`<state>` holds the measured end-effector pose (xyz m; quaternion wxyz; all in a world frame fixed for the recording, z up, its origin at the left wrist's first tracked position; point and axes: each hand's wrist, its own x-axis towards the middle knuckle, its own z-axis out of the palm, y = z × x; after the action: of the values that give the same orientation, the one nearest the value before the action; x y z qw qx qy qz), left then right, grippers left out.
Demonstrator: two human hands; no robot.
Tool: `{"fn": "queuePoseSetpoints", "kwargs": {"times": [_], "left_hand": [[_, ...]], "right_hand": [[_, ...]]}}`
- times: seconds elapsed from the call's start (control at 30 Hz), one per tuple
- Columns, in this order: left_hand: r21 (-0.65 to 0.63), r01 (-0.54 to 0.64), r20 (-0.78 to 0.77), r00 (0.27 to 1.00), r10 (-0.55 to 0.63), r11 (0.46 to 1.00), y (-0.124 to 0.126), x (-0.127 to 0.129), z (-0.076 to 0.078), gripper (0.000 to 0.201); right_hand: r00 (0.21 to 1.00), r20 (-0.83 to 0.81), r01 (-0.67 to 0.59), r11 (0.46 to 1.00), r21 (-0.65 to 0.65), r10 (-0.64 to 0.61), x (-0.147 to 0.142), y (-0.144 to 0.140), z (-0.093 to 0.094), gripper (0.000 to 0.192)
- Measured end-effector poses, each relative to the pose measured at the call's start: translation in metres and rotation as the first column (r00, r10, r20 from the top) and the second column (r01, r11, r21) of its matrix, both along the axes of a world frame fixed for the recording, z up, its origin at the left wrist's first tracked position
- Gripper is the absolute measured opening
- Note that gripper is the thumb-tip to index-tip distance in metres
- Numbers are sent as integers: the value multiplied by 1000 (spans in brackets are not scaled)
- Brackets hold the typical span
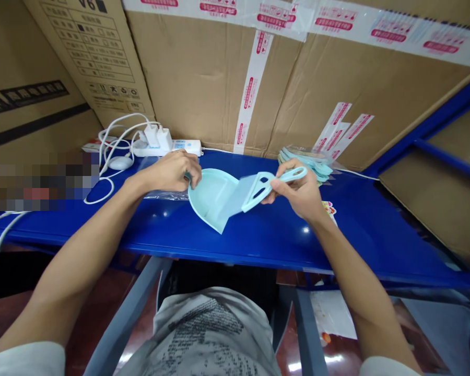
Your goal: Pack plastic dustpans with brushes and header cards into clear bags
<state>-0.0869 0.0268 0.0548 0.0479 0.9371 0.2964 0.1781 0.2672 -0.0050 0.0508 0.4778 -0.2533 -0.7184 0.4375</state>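
My left hand (pixel 178 171) is closed on the back edge of a mint-green mini dustpan (pixel 206 201), which is tilted above the blue table (pixel 282 243). Between thumb and fingers, my right hand (pixel 297 190) grips the handle of a matching small brush (pixel 254 193). The brush's pale bristles (pixel 235 197) point left and lie over the dustpan's open side; whether they touch its floor I cannot tell. Behind my right hand sits a pile of similar mint-green pieces in clear plastic (pixel 309 164).
A white power strip (pixel 186 147) with plugs and looped cables stands at the back left. Clear plastic wrap (pixel 164 195) lies by my left forearm, and a colourful sticker card (pixel 329 210) by my right wrist. Tall cardboard boxes (pixel 196 78) wall off the back.
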Motion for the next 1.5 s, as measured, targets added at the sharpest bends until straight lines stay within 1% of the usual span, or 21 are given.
{"fn": "queuePoseSetpoints", "kwargs": {"times": [0.07, 0.1, 0.17, 0.23, 0.3, 0.33, 0.37, 0.4, 0.47, 0.57, 0.63, 0.67, 0.77, 0.87, 0.97, 1.03, 1.1, 1.2, 1.33, 1.4, 1.5], "left_hand": [[-9, 29, 15, 999, -29, 1000, -2, 9, -5, 36], [-18, 43, 34, 999, -42, 999, -3, 15, -9, 38], [-62, 66, 108, 992, -59, 996, -7, 31, -18, 43], [-125, 89, 222, 973, -59, 988, -10, 48, -28, 44], [-189, 95, 324, 946, -29, 977, -11, 62, -39, 44], [-223, 84, 358, 934, 1, 971, -10, 66, -44, 46], [-262, 64, 383, 923, 43, 963, -9, 69, -49, 48], [-310, 41, 403, 910, 92, 950, -8, 70, -53, 52], [-438, 35, 437, 882, 179, 898, -5, 70, -58, 64], [-629, 153, 497, 833, 243, 762, -4, 66, -59, 84], [-710, 249, 530, 805, 266, 659, -6, 66, -58, 91], [-734, 278, 538, 795, 281, 619, -8, 67, -57, 90], [-788, 324, 538, 776, 329, 524, -14, 73, -55, 82], [-829, 344, 523, 755, 395, 441, -18, 79, -54, 72], [-851, 317, 497, 744, 446, 418, -17, 81, -55, 58], [-867, 310, 470, 766, 438, 389, -16, 80, -55, 58], [-884, 322, 449, 786, 425, 339, -15, 79, -54, 63], [-896, 349, 439, 786, 436, 273, -15, 77, -53, 66], [-900, 389, 435, 785, 441, 194, -16, 76, -54, 66], [-896, 401, 443, 775, 451, 190, -17, 76, -54, 64], [-888, 406, 459, 755, 468, 216, -16, 75, -55, 61]], "right_hand": [[987, -114, 129, 986, 104, -118, 5, 6, -2, 39], [967, -165, 220, 962, 161, -194, 8, 9, -2, 38], [909, -235, 402, 872, 281, -344, 16, 13, -1, 34], [852, -256, 524, 750, 403, -457, 23, 13, 1, 31], [817, -216, 558, 636, 533, -535, 27, 11, 5, 31], [807, -171, 540, 589, 601, -565, 28, 10, 7, 31], [803, -111, 496, 553, 669, -586, 28, 10, 8, 30], [804, -36, 427, 534, 730, -594, 27, 9, 9, 28], [806, 126, 261, 539, 801, -578, 21, 11, 6, 23], [800, 301, 81, 591, 802, -519, 5, 15, -10, 19], [782, 376, 27, 630, 776, -497, -7, 18, -26, 19], [772, 408, 11, 653, 757, -487, -12, 19, -34, 20], [746, 482, -8, 717, 697, -460, -23, 20, -54, 23], [758, 522, -31, 778, 628, -391, -27, 19, -59, 27], [815, 521, -70, 848, 526, -255, -27, 14, -51, 26], [844, 509, -111, 873, 475, -169, -25, 10, -43, 22], [858, 503, -154, 881, 447, -105, -21, 9, -36, 20], [857, 513, -203, 892, 403, -37, -15, 9, -32, 17], [831, 556, -241, 896, 373, -8, -11, 7, -32, 16], [825, 565, -249, 883, 397, -21, -12, 4, -32, 16], [836, 547, -233, 869, 436, -50, -12, 2, -30, 16]]}}
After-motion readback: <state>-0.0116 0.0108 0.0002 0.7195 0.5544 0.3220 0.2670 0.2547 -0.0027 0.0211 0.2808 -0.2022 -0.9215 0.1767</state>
